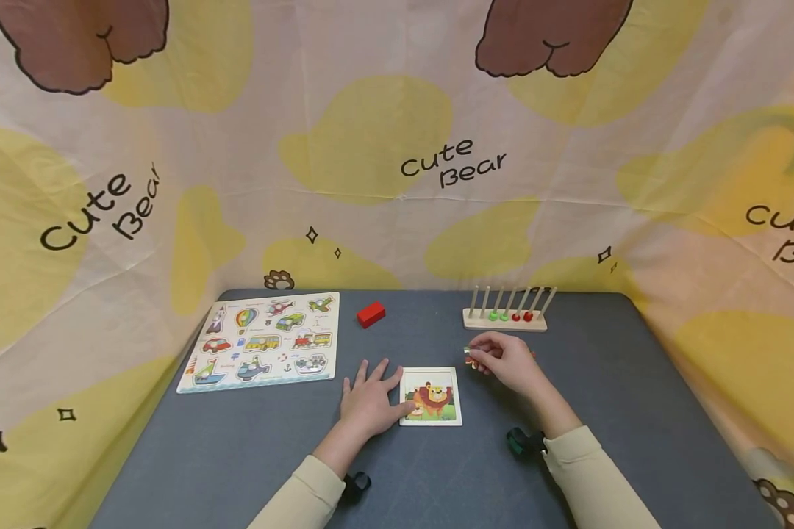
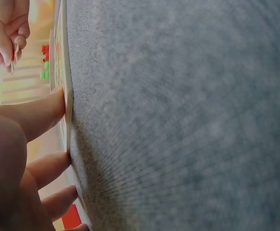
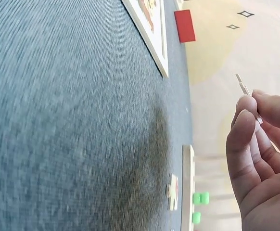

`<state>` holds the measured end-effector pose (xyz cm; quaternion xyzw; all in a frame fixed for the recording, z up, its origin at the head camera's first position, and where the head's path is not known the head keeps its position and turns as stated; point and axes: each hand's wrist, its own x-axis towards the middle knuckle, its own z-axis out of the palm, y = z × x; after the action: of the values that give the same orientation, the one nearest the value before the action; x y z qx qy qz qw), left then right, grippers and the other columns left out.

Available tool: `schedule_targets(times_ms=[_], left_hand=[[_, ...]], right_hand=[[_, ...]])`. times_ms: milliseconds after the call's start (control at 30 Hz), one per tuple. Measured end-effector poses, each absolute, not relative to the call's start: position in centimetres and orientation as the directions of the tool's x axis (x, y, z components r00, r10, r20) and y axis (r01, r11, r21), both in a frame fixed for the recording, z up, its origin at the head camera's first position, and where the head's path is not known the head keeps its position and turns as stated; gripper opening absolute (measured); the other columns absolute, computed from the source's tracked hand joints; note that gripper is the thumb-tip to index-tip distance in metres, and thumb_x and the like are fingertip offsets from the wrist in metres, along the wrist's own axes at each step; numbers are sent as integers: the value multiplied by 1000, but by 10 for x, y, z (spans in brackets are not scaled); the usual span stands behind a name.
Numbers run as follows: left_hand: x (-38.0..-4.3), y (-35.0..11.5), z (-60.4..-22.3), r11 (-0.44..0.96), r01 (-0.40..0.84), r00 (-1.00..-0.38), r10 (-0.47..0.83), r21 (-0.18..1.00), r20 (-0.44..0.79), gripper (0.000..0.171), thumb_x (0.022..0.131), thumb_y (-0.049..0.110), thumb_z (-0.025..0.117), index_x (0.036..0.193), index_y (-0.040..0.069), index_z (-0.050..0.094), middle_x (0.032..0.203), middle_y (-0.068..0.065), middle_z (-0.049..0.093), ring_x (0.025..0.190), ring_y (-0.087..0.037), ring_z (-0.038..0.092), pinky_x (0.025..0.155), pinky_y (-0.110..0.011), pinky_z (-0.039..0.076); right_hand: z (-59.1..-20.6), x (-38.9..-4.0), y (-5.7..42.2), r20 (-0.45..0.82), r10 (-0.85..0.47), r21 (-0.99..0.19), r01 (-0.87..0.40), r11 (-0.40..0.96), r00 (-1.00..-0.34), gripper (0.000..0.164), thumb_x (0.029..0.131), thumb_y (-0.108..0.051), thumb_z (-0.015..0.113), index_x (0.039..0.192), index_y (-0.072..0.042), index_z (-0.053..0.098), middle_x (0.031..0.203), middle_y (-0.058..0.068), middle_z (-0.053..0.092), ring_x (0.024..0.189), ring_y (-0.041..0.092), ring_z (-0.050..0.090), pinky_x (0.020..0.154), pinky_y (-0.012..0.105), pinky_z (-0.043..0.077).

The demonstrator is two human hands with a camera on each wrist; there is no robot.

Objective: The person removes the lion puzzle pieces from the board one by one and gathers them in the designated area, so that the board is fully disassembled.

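A small square lion puzzle (image 1: 430,419) in a white frame lies on the table. Spread beside its left edge is my left hand (image 1: 368,404), its thumb reaching over the frame onto the picture. In the left wrist view the thumb (image 2: 44,113) and index finger touch the board's edge. My right hand (image 1: 506,361) pinches a small, thin puzzle piece (image 3: 243,86) between thumb and fingertips, raised beyond the puzzle's upper right corner. The piece shows mostly edge-on in the right wrist view. Another loose puzzle piece (image 3: 173,192) lies on the table under the right hand, mostly hidden in the head view.
A vehicle peg puzzle board (image 1: 258,342) lies at the back left. Near it sits a red block (image 1: 370,314). At the back right stands a wooden peg rack (image 1: 506,319) with green and red beads. A printed cloth (image 1: 384,242) walls the table's back and sides.
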<state>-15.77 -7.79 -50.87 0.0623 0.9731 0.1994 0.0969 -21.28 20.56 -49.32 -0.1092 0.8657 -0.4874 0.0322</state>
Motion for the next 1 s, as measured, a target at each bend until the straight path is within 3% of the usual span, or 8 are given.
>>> schedule_targets(times_ms=[567, 800, 1000], left_hand=[[-159, -78, -511, 913, 81, -974, 158, 401, -163, 76, 84, 60, 72, 149, 26, 52, 161, -8, 39, 153, -43, 19, 115, -73, 17], [-158, -77, -509, 911, 77, -974, 157, 406, -166, 76, 84, 58, 72, 149, 25, 53, 161, -8, 39, 153, -43, 19, 115, -73, 17], [-158, -78, -510, 912, 79, -973, 158, 402, -166, 76, 84, 59, 72, 149, 26, 52, 161, -8, 39, 153, -43, 18, 116, -73, 17]], right_hand=[[-489, -211, 229, 67, -185, -841, -155, 519, -981, 18, 94, -16, 73, 109, -6, 71, 84, 6, 73, 71, 19, 66, 65, 39, 59], [-487, -210, 237, 91, -164, -824, -166, 542, -982, 17, 94, -18, 74, 107, -8, 73, 84, 5, 73, 71, 16, 65, 62, 28, 56], [-489, -211, 246, 135, -161, -807, -203, 555, -978, 15, 93, -17, 74, 107, -10, 74, 81, 5, 71, 70, 18, 64, 61, 27, 54]])
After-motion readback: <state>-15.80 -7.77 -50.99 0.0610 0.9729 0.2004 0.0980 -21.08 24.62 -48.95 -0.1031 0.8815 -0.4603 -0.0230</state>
